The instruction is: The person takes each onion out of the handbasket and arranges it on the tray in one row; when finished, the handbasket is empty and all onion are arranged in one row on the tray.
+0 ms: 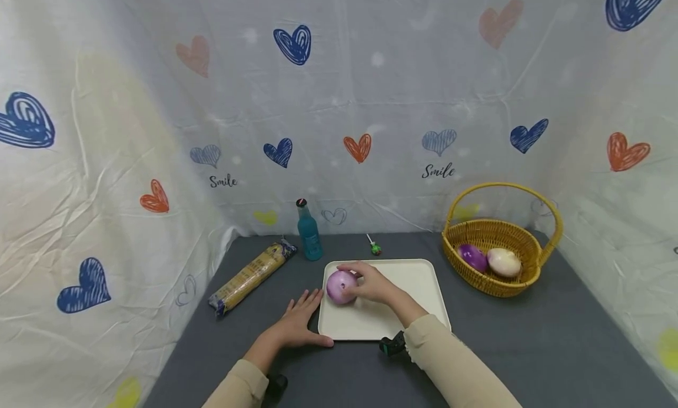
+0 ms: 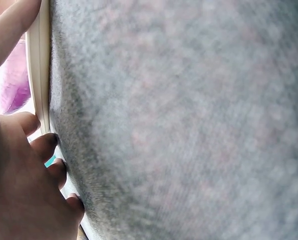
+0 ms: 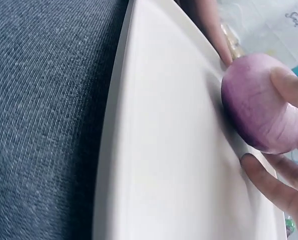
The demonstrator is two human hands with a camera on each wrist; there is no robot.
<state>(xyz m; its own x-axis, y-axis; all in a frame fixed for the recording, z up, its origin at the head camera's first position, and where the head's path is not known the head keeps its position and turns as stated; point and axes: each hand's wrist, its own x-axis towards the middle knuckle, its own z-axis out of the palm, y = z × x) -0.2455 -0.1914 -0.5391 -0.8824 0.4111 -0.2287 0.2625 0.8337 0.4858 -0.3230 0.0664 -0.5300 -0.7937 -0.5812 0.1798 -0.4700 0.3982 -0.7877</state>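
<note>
On the left part of a cream tray sits a round purple onion. My right hand grips it from the right, with the thumb and fingers around its side; in the right wrist view the purple onion shows between thumb and fingers. My left hand lies with spread fingers on the dark cloth beside the tray's left edge. Close up in the left wrist view, the fingers of the left hand are at the tray rim; whether all of them touch it I cannot tell.
A wicker basket at the right holds a dark purple vegetable and a whitish one. Behind the tray lie a green lollipop and a standing blue bottle. A long yellow packet lies at the left.
</note>
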